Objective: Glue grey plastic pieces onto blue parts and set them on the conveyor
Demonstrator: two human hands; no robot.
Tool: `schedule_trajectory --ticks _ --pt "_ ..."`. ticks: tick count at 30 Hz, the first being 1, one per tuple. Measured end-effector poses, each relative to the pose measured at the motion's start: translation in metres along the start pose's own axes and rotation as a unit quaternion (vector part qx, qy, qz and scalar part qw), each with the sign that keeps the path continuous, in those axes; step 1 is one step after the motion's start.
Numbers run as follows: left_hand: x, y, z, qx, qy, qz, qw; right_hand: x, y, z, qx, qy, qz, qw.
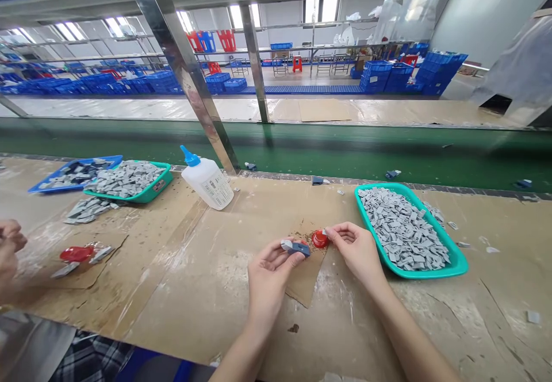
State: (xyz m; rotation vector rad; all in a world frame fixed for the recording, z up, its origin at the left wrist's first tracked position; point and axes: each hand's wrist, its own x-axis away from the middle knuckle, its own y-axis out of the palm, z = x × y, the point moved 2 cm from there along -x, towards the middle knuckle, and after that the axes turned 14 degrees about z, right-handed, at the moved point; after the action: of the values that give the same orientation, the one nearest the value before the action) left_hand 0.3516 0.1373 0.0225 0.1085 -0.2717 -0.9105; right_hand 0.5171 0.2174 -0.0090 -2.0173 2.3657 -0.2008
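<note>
The left hand [271, 272] has a clenched grip on a small grey-and-blue plastic piece [296, 248], which it holds out from the fingers just above a brown cardboard sheet [307, 275]. The right hand [356, 251] comes in from the other side, its fingertips [330, 232] pressed at the edge of a round red plastic part [319, 239]; whether that grip has hold of the part or only touches it, I cannot tell. The red part sits between the hands, close to the grey piece, over brown specks on the cardboard.

Just right of the right hand lies a teal tray [457, 267] heaped with grey pieces, its near corner almost at the wrist. Open bench [185, 307] spreads left of the left forearm and toward the near edge. Beyond the hands, a glue bottle with a blue nozzle [206, 178] stands near the far edge of the bench, and a few loose pieces [317, 180] lie along that edge, next to a green conveyor belt [328, 152]. At far left, a co-worker's hand [9, 244] rests near a red dish [76, 253], beyond which sit a second teal tray [149, 189] and a blue tray [75, 174].
</note>
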Motion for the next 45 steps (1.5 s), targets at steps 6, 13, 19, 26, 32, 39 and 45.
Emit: schedule_trajectory --ticks 6,13,19,26,32,39,45 --pt "0.001 -0.004 -0.002 0.014 -0.014 0.014 1.000 -0.003 0.001 0.003 -0.004 0.004 0.011 1.000" --pt "-0.001 -0.009 -0.001 0.014 -0.032 0.027 0.999 -0.003 -0.006 -0.005 -0.179 0.213 -0.057 0.959" --pt "-0.002 -0.007 -0.001 0.009 -0.037 0.022 0.999 -0.001 -0.007 -0.011 -0.194 0.237 -0.062 0.950" --pt "-0.003 -0.005 0.000 0.007 -0.038 0.017 0.999 -0.001 -0.005 -0.010 -0.121 0.138 -0.046 0.982" --pt "-0.001 0.000 -0.001 0.011 -0.031 0.007 0.999 0.009 -0.004 -0.022 -0.065 0.084 -0.045 0.993" --pt "0.001 0.008 0.000 0.006 -0.012 0.013 1.000 0.029 0.004 -0.037 -0.103 0.119 -0.143 0.977" --pt "0.005 0.011 0.002 0.001 -0.006 0.005 1.000 0.030 0.007 -0.036 -0.095 0.121 -0.167 0.974"
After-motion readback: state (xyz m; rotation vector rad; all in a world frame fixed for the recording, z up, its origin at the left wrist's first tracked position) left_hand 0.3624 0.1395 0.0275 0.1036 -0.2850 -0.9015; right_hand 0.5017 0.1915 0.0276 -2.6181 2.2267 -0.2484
